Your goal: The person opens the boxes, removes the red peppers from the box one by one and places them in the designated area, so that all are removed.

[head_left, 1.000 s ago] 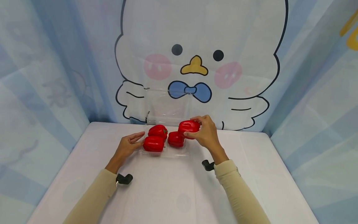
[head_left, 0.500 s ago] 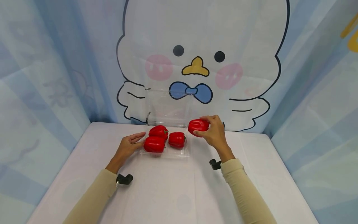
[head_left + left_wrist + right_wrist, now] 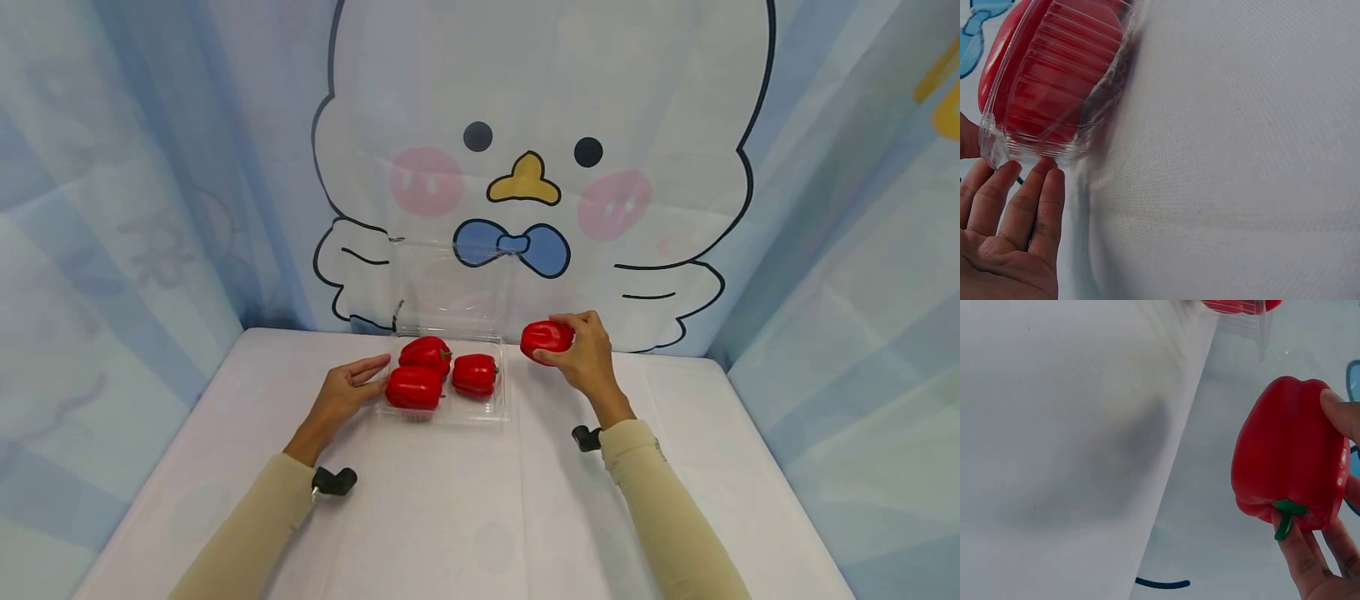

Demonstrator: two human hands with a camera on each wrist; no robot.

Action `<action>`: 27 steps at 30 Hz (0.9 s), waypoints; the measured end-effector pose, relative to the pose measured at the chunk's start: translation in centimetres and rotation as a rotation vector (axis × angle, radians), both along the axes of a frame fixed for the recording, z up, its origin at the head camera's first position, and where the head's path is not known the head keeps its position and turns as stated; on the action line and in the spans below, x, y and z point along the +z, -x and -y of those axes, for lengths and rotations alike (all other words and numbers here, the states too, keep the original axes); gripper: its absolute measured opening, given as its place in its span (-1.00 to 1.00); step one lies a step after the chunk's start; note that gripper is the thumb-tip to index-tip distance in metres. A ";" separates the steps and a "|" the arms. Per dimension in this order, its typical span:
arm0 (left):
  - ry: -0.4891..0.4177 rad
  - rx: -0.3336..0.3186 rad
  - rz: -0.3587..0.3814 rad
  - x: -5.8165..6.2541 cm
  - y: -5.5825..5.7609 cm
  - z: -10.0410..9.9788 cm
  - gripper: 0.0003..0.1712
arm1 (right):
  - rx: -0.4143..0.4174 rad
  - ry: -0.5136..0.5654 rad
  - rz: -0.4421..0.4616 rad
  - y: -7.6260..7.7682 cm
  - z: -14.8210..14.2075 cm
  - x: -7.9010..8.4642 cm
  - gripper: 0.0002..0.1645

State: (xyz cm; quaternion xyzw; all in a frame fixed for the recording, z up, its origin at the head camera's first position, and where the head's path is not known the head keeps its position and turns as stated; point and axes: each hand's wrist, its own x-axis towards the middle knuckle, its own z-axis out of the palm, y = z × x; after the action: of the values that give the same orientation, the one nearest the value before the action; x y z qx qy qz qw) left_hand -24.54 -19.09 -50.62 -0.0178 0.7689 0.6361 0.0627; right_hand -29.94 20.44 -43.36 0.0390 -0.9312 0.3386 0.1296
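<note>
My right hand (image 3: 588,354) grips a red bell pepper (image 3: 547,342) between thumb and fingers, in the air right of the clear plastic container (image 3: 491,410). In the right wrist view, the held bell pepper (image 3: 1291,450) shows its green stem beside the fingers. Three more red bell peppers lie in the container: one at the back left (image 3: 424,354), one at the front left (image 3: 412,388) and one at the right (image 3: 474,375). My left hand (image 3: 347,392) is at the container's left side; in the left wrist view its straight fingers (image 3: 1047,206) touch the ribbed wall.
The container's clear lid (image 3: 450,287) stands raised at the back, against the printed curtain (image 3: 645,100). A white cloth covers the table (image 3: 450,517). Curtains hang along both sides. A black wrist mount (image 3: 335,481) sits on the left arm, and another (image 3: 587,438) on the right.
My right hand has carried the gripped bell pepper rightward, from above the container's right side to outside it. The right bell pepper inside now shows fully. My left hand has stayed in place.
</note>
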 end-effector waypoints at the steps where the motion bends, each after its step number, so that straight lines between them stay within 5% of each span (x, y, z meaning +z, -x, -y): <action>1: 0.003 0.001 0.002 0.0 0.0 0.0 -0.32 | 0.004 -0.001 0.001 0.2 -0.1 -0.2 -0.22; 14: -0.001 0.002 0.013 -0.8 0.4 0.0 -0.32 | 0.005 -0.050 0.083 1.5 -0.8 -3.2 -0.20; 27: -0.001 0.016 0.022 -0.6 0.2 0.0 -0.31 | -0.012 -0.060 0.155 1.7 -0.6 -4.0 -0.17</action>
State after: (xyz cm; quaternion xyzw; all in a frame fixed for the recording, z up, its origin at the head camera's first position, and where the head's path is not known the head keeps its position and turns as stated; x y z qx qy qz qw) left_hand -24.75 -19.07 -51.18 -0.0310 0.7677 0.6366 0.0664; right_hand -31.62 21.04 -47.32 0.0111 -0.9484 0.3116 0.0577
